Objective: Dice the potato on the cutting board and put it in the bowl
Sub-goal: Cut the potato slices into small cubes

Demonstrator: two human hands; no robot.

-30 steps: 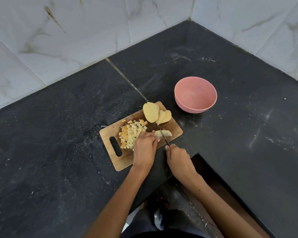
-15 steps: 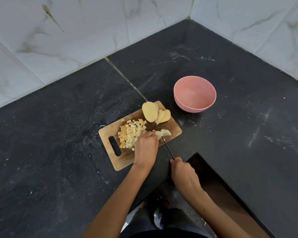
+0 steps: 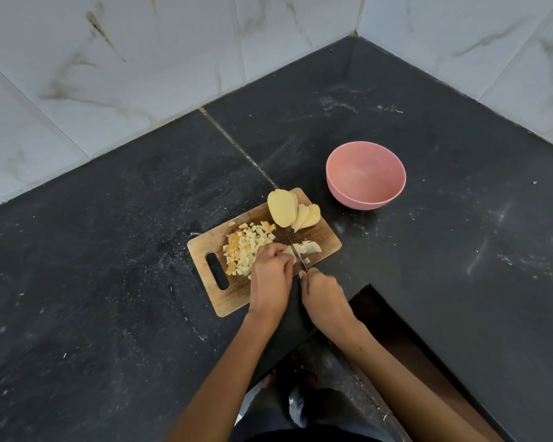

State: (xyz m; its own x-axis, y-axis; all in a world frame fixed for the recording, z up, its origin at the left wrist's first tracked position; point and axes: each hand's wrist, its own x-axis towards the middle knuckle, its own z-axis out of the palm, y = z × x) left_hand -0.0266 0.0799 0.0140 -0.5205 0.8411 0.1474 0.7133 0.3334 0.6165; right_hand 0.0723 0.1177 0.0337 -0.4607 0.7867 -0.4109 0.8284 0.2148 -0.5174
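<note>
1. Wood board [image 3: 328,242], rectangular with rounded corners and a dark slot handle at its near left end, lies skewed on the tabletop [image 3: 109,298], a black stone slab, matte, speckled and smeared with pale dust.
2. Dice [image 3: 245,247], small pale cubes, some orange-tinged, sit heaped mid-board; smooth yellow oval slices [image 3: 289,210] lean stacked at the far corner.
3. Left hand [image 3: 270,275] curls down on a cut strip [image 3: 310,247], hiding most of its near end.
4. Right hand [image 3: 324,296] grips the knife [image 3: 296,252]; the handle is buried in the fist, and only a thin dark blade shows, laid across the strip just beside the left fingertips.
5. Bowl [image 3: 366,194], pink, round and matte, stands beyond the board's far right end, apart from it, with nothing visible inside.
6. Tabletop notches away just right of the right hand; the board's near right edge lies close to that notch. Marbled white tiles wall the far sides, and open stone lies left and right.
</note>
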